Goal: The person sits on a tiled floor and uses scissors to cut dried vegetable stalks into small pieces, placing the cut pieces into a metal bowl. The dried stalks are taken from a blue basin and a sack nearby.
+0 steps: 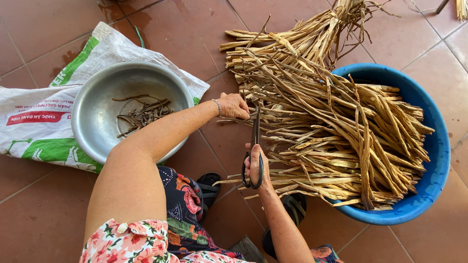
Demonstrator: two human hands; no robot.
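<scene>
While cutting: two hands [233, 106] [257, 168], one scissors [254, 146], two basins [97, 117] [434, 160].

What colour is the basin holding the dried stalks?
Blue: the basin under the stalks shows plainly in the head view.

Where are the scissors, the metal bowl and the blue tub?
scissors [254, 146], head view, on the dark blades.
metal bowl [92, 117], head view, on its bare inner wall.
blue tub [434, 146], head view, on its right rim.
</scene>
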